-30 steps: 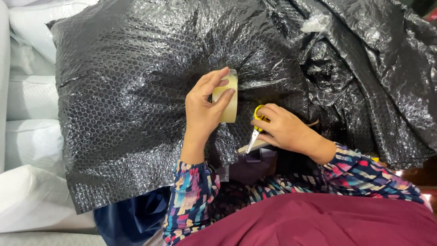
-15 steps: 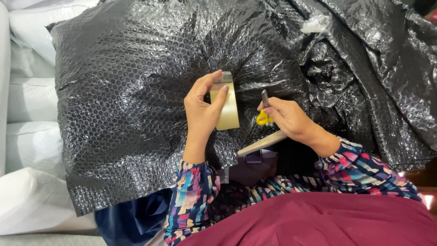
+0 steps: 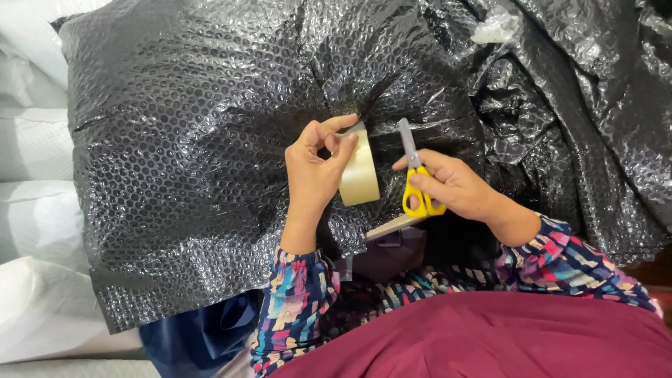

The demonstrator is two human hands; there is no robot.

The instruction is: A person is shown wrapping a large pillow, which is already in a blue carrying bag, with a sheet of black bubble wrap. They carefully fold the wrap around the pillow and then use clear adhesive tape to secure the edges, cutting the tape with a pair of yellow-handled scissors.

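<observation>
A large parcel wrapped in black bubble wrap (image 3: 189, 154) fills the view. My left hand (image 3: 315, 171) holds a strip of clear yellowish packing tape (image 3: 360, 175) against the wrap near its gathered middle. My right hand (image 3: 451, 183) grips yellow-handled scissors (image 3: 414, 178), blades pointing up and away, just to the right of the tape. A roll or flat end of tape (image 3: 395, 225) shows below my right hand.
More loose black bubble wrap (image 3: 581, 119) is heaped at the right. White padded bundles (image 3: 31, 210) lie along the left edge. A dark blue bag (image 3: 196, 336) sits under the parcel's near edge. My patterned sleeves and maroon clothing fill the bottom.
My right hand has turned the scissors from pointing down to pointing up beside the tape. My left hand has shifted its fingers on the tape strip.
</observation>
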